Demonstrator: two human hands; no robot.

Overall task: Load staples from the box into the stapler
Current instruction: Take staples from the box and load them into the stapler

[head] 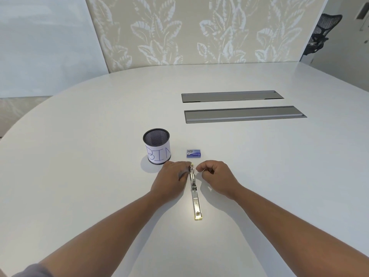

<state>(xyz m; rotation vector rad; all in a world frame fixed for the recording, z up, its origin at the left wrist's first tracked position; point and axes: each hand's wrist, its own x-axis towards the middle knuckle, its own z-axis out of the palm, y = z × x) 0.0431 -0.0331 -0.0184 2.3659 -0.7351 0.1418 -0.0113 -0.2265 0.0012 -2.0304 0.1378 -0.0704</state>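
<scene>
The stapler [194,193] is laid open flat on the table [79,136], stretched in a line toward the near edge, around the middle of the table's width. Its far end is steadied by the left hand [171,176], whose fingers are pressed against the metal from the left side; whether they are curled round it cannot be told. The right hand [216,176] is held just beside the stapler's far end, its fingers curled together with forefinger and thumb pinched; something thin may be held there, but it is too small to be made out. The staple box [193,153] is seen closed, just beyond both hands, with the mesh cup marked BIN [157,145] to its left.

The stapler is judged stiff, metallic and fairly slippery, best pinned down at its base. A staple strip would be light and brittle, easily snapped, and is best pinched along its sides. The cardboard box is light and would slide unless held.
</scene>
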